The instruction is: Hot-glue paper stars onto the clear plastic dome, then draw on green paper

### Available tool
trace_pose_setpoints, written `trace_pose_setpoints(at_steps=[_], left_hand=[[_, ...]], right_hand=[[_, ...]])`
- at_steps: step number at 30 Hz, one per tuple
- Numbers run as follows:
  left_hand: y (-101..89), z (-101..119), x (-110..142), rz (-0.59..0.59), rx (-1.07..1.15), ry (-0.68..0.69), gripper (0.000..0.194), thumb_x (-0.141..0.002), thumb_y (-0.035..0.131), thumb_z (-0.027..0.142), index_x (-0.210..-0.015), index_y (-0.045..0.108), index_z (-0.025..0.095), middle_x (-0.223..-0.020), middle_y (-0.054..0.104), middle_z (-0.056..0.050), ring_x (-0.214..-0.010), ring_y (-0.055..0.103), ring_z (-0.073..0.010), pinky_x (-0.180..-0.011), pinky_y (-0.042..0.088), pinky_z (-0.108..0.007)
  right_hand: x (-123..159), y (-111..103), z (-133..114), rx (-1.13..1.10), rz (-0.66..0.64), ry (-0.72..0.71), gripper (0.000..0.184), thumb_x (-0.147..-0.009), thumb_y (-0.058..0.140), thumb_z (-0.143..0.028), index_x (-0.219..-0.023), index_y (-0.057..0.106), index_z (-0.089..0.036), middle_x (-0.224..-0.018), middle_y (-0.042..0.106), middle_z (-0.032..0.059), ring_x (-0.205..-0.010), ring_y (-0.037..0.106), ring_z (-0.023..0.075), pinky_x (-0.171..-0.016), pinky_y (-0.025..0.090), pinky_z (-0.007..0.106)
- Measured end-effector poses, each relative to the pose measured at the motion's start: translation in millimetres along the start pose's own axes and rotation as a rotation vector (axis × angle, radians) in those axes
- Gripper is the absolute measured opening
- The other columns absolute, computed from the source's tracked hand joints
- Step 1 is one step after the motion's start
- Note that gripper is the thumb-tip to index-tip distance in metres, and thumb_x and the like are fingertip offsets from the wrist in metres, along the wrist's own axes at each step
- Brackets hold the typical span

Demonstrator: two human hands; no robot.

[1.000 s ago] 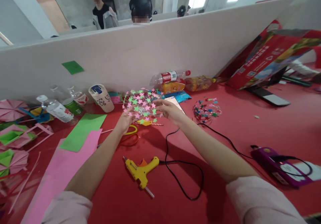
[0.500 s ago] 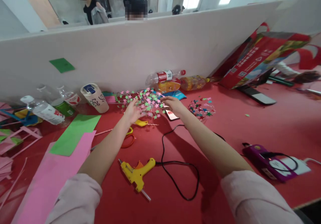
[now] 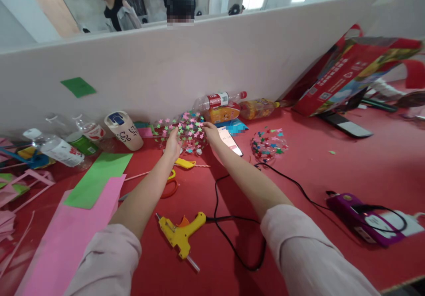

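Between my hands at the back of the table is a clear, rounded object covered in pink and green star stickers (image 3: 191, 130); its exact kind cannot be made out. My left hand (image 3: 173, 144) grips its left side, thumb up. On the other side, the fingers of my right hand (image 3: 211, 133) press against its edge. Just below it lies a yellow-handled cutter (image 3: 185, 163), with scissors (image 3: 170, 187) beside my left forearm. A lit phone (image 3: 229, 141) rests by my right wrist. A second clear piece with coloured stars (image 3: 268, 145) sits to the right.
A yellow glue gun (image 3: 182, 232) lies in front with its black cord looping right towards a purple power box (image 3: 358, 218). Bottles (image 3: 259, 109), a cup (image 3: 124, 131) and a red bag (image 3: 352, 74) line the white partition (image 3: 149, 74). Pink paper (image 3: 63, 238) lies left.
The star-covered object and both hands have shifted slightly left. My right hand has come inward against the object, uncovering more of the phone. The glue gun has stayed put.
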State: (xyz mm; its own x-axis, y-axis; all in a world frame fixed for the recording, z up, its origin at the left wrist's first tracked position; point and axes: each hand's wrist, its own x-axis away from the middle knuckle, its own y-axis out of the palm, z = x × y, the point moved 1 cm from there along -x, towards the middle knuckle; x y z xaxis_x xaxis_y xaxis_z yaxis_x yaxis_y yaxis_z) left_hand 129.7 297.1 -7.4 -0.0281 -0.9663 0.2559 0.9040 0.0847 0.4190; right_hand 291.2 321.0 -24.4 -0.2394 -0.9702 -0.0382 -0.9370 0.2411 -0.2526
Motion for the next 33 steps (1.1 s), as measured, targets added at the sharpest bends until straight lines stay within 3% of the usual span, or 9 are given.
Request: trace_pose_setpoints(at_steps=[3, 6, 11, 16, 19, 24, 27, 30, 33], left_hand=[[-9.9, 3.4, 0.5, 0.017, -0.033, 0.012, 0.026, -0.088, 0.053, 0.041, -0.106, 0.057, 0.023, -0.129, 0.058, -0.010, -0.125, 0.051, -0.0203, -0.090, 0.047, -0.028], [-20.0, 8.1, 4.5, 0.007, -0.068, 0.025, 0.025, -0.085, 0.057, 0.039, -0.104, 0.057, 0.022, -0.130, 0.058, -0.012, -0.126, 0.051, -0.0203, -0.097, 0.044, -0.031], [-35.0, 11.7, 16.1, -0.010, -0.144, 0.079, 0.015, -0.080, 0.063, 0.030, -0.091, 0.058, 0.020, -0.110, 0.065, -0.009, -0.109, 0.061, -0.0179, -0.096, 0.045, -0.031], [-45.0, 9.7, 27.5, 0.015, -0.250, 0.158, 0.014, -0.077, 0.066, 0.028, -0.085, 0.059, 0.019, -0.097, 0.063, -0.005, -0.097, 0.062, -0.0165, -0.087, 0.048, -0.029], [-50.9, 8.8, 34.1, 0.016, -0.309, 0.200, 0.017, -0.077, 0.064, 0.031, -0.088, 0.058, 0.019, -0.096, 0.063, -0.005, -0.094, 0.062, -0.0172, -0.081, 0.049, -0.028], [-68.9, 10.7, 42.2, -0.026, -0.460, 0.273, 0.020, -0.080, 0.060, 0.035, -0.092, 0.057, 0.019, -0.098, 0.064, -0.007, -0.095, 0.064, -0.0187, -0.079, 0.052, -0.030], [-77.7, 13.2, 45.9, -0.072, -0.617, 0.331, 0.021, -0.084, 0.053, 0.036, -0.096, 0.058, 0.020, -0.101, 0.065, -0.008, -0.095, 0.064, -0.0194, -0.082, 0.053, -0.034], [-74.8, 14.2, 50.9, -0.173, -0.836, 0.409, 0.018, -0.085, 0.052, 0.032, -0.095, 0.061, 0.020, -0.104, 0.066, -0.008, -0.100, 0.062, -0.0207, -0.091, 0.050, -0.037], [-58.0, 10.0, 56.2, -0.327, -1.084, 0.493, 0.016, -0.084, 0.054, 0.024, -0.093, 0.066, 0.021, -0.111, 0.065, -0.006, -0.111, 0.057, -0.0209, -0.104, 0.041, -0.037]], right_hand=[[-2.1, -0.8, -3.3, 0.069, 0.000, -0.047, 0.035, -0.091, 0.057, -0.036, -0.120, 0.057, -0.016, -0.120, 0.060, 0.0080, -0.102, 0.061, 0.0199, -0.086, 0.054, 0.041], [2.0, -15.4, -9.8, 0.153, 0.023, -0.115, 0.029, -0.087, 0.056, -0.022, -0.115, 0.059, -0.012, -0.111, 0.064, 0.0093, -0.098, 0.062, 0.0224, -0.087, 0.052, 0.041], [40.0, -44.7, -20.7, 0.331, 0.097, -0.342, 0.038, -0.081, 0.047, -0.015, -0.118, 0.055, -0.015, -0.127, 0.054, 0.0140, -0.126, 0.043, 0.0280, -0.108, 0.032, 0.047], [73.6, -29.7, -19.5, 0.496, -0.253, -0.526, 0.019, -0.085, 0.051, -0.020, -0.097, 0.066, -0.020, -0.101, 0.066, 0.0071, -0.101, 0.060, 0.0213, -0.096, 0.044, 0.037], [65.8, -11.3, -15.2, 0.573, -0.325, -0.548, 0.024, -0.087, 0.056, -0.025, -0.110, 0.064, -0.019, -0.114, 0.064, 0.0102, -0.110, 0.058, 0.0222, -0.098, 0.044, 0.037], [28.1, 9.3, -9.6, 0.687, -0.242, -0.484, 0.029, -0.088, 0.058, -0.023, -0.114, 0.059, -0.011, -0.126, 0.056, 0.0191, -0.116, 0.055, 0.0273, -0.098, 0.046, 0.044], [11.9, 15.3, -7.1, 0.733, -0.209, -0.472, 0.031, -0.092, 0.056, -0.030, -0.119, 0.057, -0.015, -0.126, 0.057, 0.0136, -0.110, 0.058, 0.0229, -0.094, 0.050, 0.044], [5.1, 14.4, -4.6, 0.768, -0.193, -0.475, 0.035, -0.092, 0.056, -0.037, -0.121, 0.056, -0.018, -0.124, 0.058, 0.0081, -0.106, 0.060, 0.0198, -0.090, 0.052, 0.042], [2.4, 7.6, -2.6, 0.796, -0.163, -0.470, 0.036, -0.092, 0.057, -0.037, -0.121, 0.056, -0.017, -0.122, 0.059, 0.0085, -0.105, 0.060, 0.0204, -0.089, 0.053, 0.043]])
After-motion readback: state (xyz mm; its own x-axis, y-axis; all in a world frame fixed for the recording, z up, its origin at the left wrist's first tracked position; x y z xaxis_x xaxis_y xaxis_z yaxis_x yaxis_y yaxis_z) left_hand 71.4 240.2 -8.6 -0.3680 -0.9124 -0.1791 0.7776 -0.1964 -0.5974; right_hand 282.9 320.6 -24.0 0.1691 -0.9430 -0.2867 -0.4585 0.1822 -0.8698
